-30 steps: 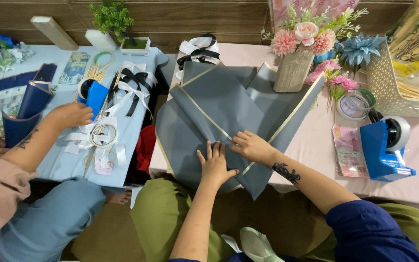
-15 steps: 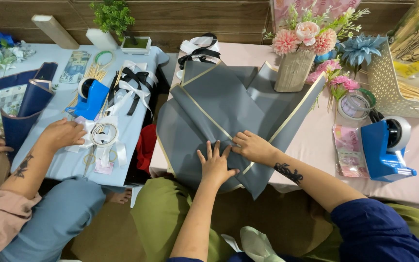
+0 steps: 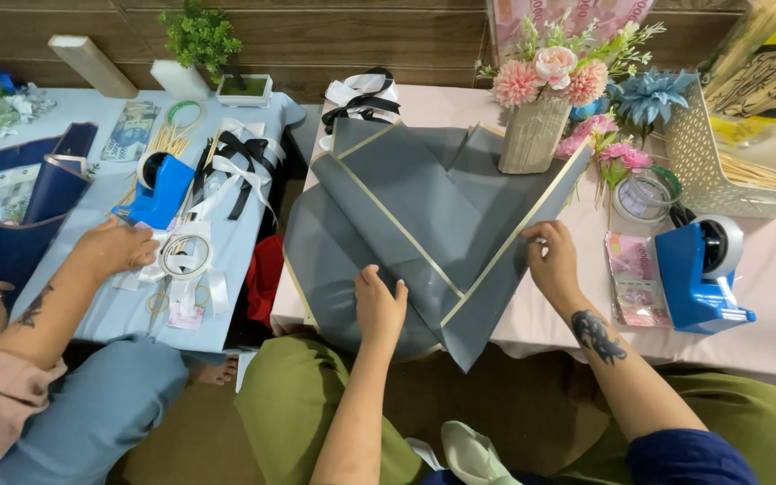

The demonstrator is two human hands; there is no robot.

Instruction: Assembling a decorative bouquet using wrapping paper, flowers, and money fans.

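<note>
my left hand [image 3: 379, 305] lies flat, fingers spread, pressing on the large grey wrapping sheet with thin gold edging [image 3: 406, 216] near the front edge of the pink-covered table [image 3: 765, 269]; it grips nothing. my right hand [image 3: 551, 260] is partly curled at the sheet's right border, where the fold runs off toward the table's front edge; its fingertips touch the gold edge, but i cannot tell whether they pinch it. the sheet is folded into overlapping panels, its lower corner hanging over the front edge toward my green-trousered lap. right of my right hand, near the front right of the table, stands a blue tape dispenser [image 3: 698, 274], with a pink printed packet [image 3: 635, 278] just beside it. farther back, a pale wooden vase of pink artificial flowers [image 3: 536, 117] rests on the sheet's far right part, a clear glass jar [image 3: 644, 193] is to its right, and a white perforated basket [image 3: 720, 171] stands at the far right corner. a white-and-black ribbon bow [image 3: 361, 94] lies at the far left corner. on the neighbouring light-blue table [image 3: 119, 310], another person's hand [image 3: 114, 247] rests beside a roll of tape [image 3: 184, 254] and a second blue dispenser [image 3: 159, 184].
</note>
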